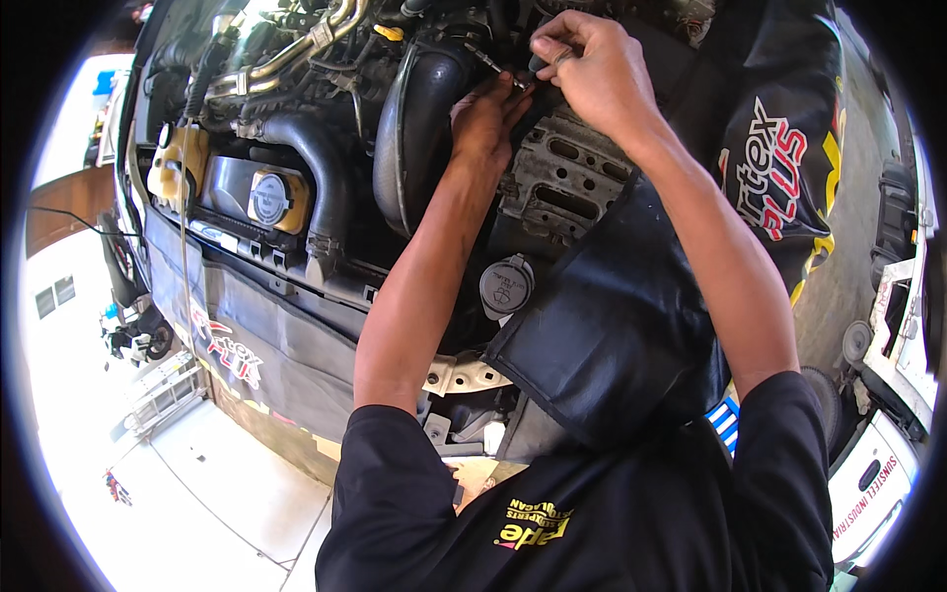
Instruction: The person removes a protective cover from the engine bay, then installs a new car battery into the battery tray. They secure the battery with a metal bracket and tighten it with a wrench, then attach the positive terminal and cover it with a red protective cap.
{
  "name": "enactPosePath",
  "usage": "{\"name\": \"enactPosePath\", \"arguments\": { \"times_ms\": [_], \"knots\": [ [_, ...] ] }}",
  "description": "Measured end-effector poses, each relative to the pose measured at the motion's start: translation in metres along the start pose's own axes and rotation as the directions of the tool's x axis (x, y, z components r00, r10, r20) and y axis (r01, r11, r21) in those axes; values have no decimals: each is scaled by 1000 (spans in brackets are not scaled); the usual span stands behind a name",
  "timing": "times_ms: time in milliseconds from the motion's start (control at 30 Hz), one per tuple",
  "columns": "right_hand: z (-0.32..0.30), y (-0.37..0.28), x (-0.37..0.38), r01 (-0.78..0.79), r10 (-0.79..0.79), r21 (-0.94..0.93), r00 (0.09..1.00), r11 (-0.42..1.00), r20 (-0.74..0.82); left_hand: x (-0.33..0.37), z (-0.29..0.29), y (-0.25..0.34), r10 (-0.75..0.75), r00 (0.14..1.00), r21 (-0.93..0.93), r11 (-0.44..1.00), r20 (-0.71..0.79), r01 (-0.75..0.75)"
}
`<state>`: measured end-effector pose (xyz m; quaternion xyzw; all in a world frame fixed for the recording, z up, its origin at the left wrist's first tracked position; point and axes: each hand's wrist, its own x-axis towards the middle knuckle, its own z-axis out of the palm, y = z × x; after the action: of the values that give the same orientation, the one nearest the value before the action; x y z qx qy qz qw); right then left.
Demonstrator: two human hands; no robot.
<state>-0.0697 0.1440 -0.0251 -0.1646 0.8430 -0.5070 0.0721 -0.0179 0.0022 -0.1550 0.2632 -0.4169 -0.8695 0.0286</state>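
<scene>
A slim, silver metal rod with a narrow end slants across the upper centre of the frame, its lower end at the fingertips. The left hand has it between bent, nearly closed fingers. The right hand, just beside it, is curled, thumb and forefinger pinching a small, dark, rounded piece.

A broad, smooth, dark-grey curved duct stands close on the left of the left hand, leaving little room there. Below the right hand, a rough, dull-grey cast-metal plate with oval slots and round holes lies between the forearms. Further down, a creased, glossy black protective cover drapes over the edge of the engine bay, near a round grey plastic cap at the centre.
</scene>
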Motion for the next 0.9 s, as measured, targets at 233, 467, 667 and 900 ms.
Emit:
{"name": "enactPosePath", "arguments": {
  "times_ms": [233,467,667,900],
  "knots": [
    [-9,4,17,-252,251,182,968,950,28,-4,0,2,13,1000,28,1000,-12,-12],
    [-6,24,16,-148,153,91,987,985,-48,4,2,3,16,999,19,1000,-45,-15],
    [34,5,-36,353,-350,-370,934,859,80,-2,8,6,-27,995,1,1000,-97,28],
    [22,3,-16,398,-436,-352,899,847,-35,19,-11,-14,29,985,-201,980,172,6]
  ]
}}
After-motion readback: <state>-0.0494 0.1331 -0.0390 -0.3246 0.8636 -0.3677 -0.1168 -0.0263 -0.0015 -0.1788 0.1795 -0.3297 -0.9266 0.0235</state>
